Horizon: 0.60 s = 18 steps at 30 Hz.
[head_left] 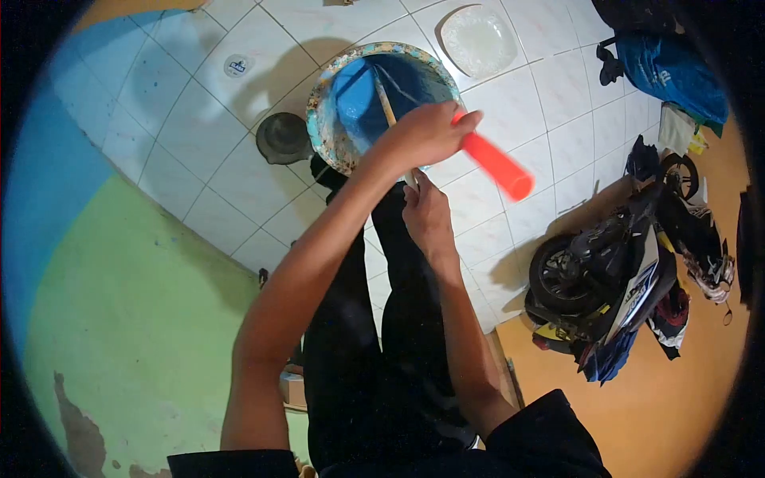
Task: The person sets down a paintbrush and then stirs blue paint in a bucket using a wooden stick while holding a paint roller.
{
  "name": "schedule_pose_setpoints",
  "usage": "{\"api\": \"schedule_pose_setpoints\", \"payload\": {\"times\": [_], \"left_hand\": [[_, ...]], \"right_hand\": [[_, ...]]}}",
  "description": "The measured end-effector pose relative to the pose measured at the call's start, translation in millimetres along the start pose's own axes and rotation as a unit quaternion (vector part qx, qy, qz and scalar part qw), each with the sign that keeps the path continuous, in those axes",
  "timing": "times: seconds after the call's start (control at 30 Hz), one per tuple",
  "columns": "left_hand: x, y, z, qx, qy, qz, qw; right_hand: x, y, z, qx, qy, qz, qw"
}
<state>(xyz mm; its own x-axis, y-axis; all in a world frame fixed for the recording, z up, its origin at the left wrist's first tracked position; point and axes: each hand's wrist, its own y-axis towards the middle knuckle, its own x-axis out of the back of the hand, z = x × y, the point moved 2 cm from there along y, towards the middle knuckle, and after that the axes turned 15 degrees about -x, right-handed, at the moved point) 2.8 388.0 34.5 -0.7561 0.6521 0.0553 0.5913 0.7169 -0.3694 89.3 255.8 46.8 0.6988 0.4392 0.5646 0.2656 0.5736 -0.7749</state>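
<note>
A round bucket (319,131) with a paint-crusted rim stands on the tiled floor, blue liquid (357,103) inside it. One end of a wooden stick (385,103) leans into the bucket, and its other end runs back toward me. My right hand (428,211) is closed around that near end, just outside the rim. Above the bucket's near right rim, my left hand (430,137) grips a red, tapering plastic cylinder (498,166), its wider end pointing right and toward me. The left hand covers the middle of the stick. My legs are close to the bucket's near side.
Left of the bucket sits a dark grey bowl (283,138). A whitish square dish (478,41) lies beyond it to the right. Over on the right are a parked motorbike (606,267) and a blue bag (665,76). A green and blue wall (119,303) borders the left side.
</note>
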Motion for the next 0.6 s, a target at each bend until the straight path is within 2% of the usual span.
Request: {"api": "schedule_pose_setpoints", "payload": {"times": [0.03,0.07,0.13,0.17,0.2,0.27,0.33,0.4,0.43,0.5,0.53,0.57,0.6], "left_hand": [[-2.7,2.9,-11.1,0.034,-0.038,-0.041,0.998],[-8.5,3.9,-12.4,0.036,-0.035,-0.037,0.998],[-18.0,4.5,-13.5,-0.056,-0.131,-0.109,0.984],[-22.7,4.1,-12.0,-0.035,-0.157,-0.165,0.973],[-24.0,-0.4,-9.0,-0.034,-0.154,-0.160,0.974],[-14.6,-19.9,8.6,-0.032,-0.137,-0.337,0.931],[-2.8,-46.3,31.6,0.018,-0.076,-0.405,0.911],[-14.2,-78.9,109.6,0.119,0.004,-0.385,0.915],[-20.1,-80.9,118.5,0.117,0.006,-0.380,0.918],[-37.3,-78.3,129.2,0.244,-0.043,-0.245,0.937],[-36.8,-73.8,115.4,0.244,-0.042,-0.242,0.938],[-42.1,-72.5,105.8,0.258,-0.300,-0.230,0.889],[-48.4,-70.3,90.3,0.256,-0.537,-0.204,0.778]], "right_hand": [[-3.3,0.3,1.2,0.028,0.022,-0.009,0.999],[-6.1,0.9,0.6,0.026,0.027,-0.008,0.999],[-13.8,2.3,-2.4,-0.005,0.020,0.053,0.998],[-21.0,2.8,-5.7,0.007,0.037,0.061,0.997],[-26.3,0.7,-5.6,0.004,0.043,0.060,0.997],[-36.4,-4.1,-0.8,0.016,0.092,0.032,0.995],[-24.8,-13.5,16.4,-0.001,0.111,0.022,0.994],[-12.4,-20.0,29.9,-0.023,0.067,-0.032,0.997],[-9.0,-20.9,30.6,-0.021,0.059,-0.042,0.997],[-4.6,-23.4,27.2,-0.016,0.026,-0.069,0.997],[1.7,-24.3,28.2,-0.008,-0.011,-0.092,0.996],[3.9,-24.8,30.0,0.007,-0.008,-0.098,0.995],[-0.1,-19.2,27.8,0.005,-0.009,-0.098,0.995]]}}
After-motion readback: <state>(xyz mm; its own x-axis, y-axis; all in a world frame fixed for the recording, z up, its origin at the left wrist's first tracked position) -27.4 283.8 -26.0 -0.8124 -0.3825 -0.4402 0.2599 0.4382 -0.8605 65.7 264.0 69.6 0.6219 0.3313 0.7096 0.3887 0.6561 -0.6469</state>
